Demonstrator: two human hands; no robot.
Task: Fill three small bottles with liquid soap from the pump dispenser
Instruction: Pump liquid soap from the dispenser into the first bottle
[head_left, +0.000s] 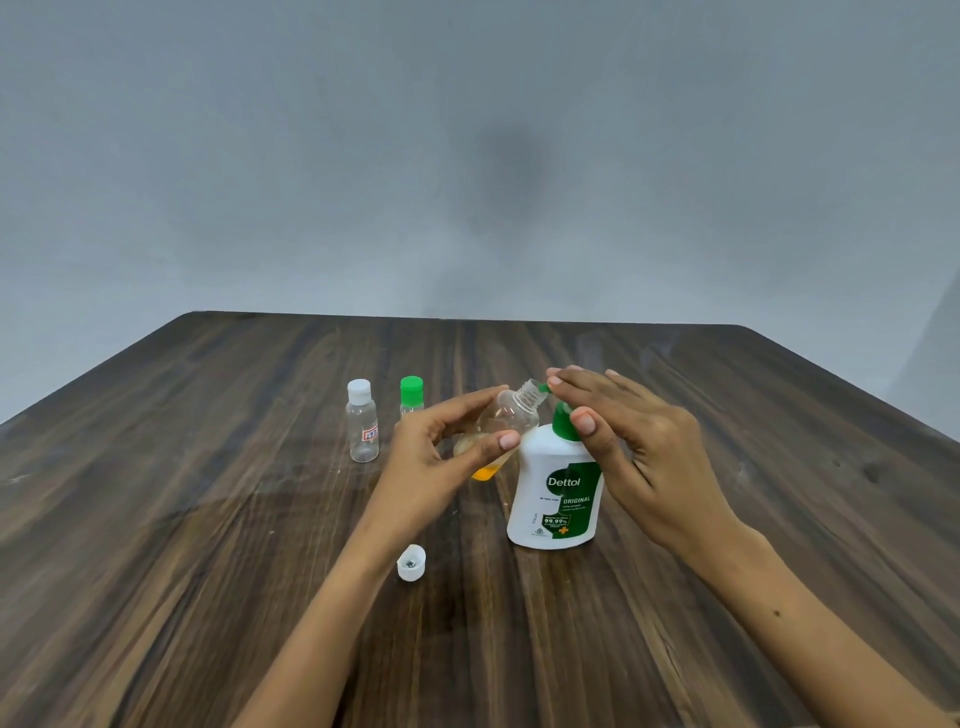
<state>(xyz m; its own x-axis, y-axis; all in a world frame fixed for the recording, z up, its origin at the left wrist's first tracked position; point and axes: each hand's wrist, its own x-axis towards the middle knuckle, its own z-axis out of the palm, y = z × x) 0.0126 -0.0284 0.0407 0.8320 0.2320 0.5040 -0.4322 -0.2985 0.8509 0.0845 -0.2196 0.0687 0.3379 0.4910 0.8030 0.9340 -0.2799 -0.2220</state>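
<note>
While the left hand (441, 457) grips one tilted open bottle (506, 421) at the spout, the right hand (623, 441) presses flat-fingered on one pump dispenser (558, 493); two capped bottles (362, 428) stand behind, one loose cap (411, 563) nearer.

You see a white Dettol pump dispenser (555, 493) with green pump and label, orange soap in the clear open bottle (501, 431), one green cap (411, 388), one white cap (359, 391), and dark streaked wood-grain table (208, 519).

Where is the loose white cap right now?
In the head view the loose white cap lies on the wooden table by the left forearm, left of the Dettol pump dispenser and nearer the camera than it.
</note>
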